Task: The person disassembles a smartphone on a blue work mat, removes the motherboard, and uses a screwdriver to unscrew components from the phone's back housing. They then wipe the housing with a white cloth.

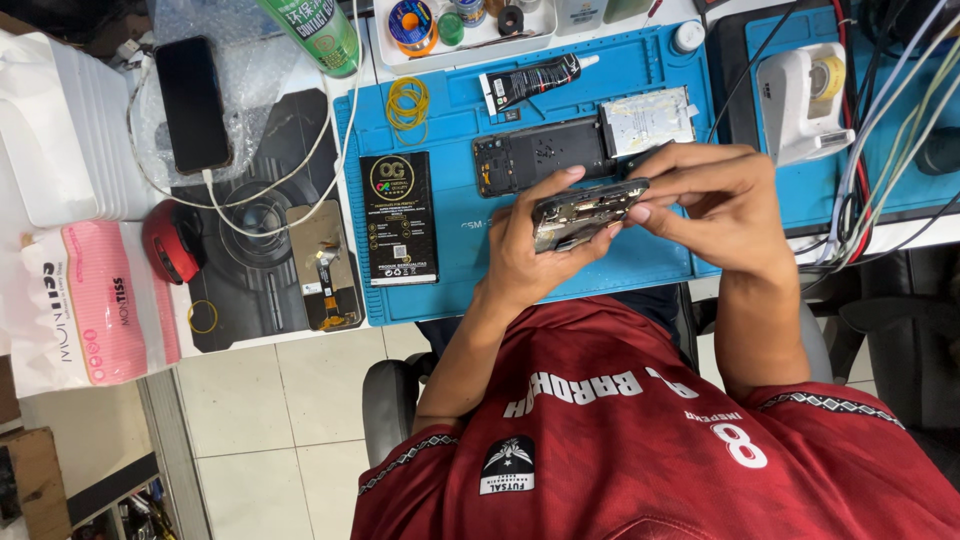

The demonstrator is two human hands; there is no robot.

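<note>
The white worktop (pixel 340 60) carries a blue repair mat (pixel 450 270), a black desk mat (pixel 250 290), a tissue pack (pixel 100 300) and a white tray (pixel 470 45).

A phone repair workbench: blue silicone work mat (pixel 440 260), loose phone back panel (pixel 540 155), solder spool (pixel 411 24), glue tube (pixel 535 78).

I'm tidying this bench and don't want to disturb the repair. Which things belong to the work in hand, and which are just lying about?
In hand:
- opened phone frame, gripped by left hand and right hand
- black back cover and metal shield plate on the blue mat

Lying about:
- charging phone
- loose screen
- black box
- yellow rubber bands
- glue tube
- tissue pack
</note>
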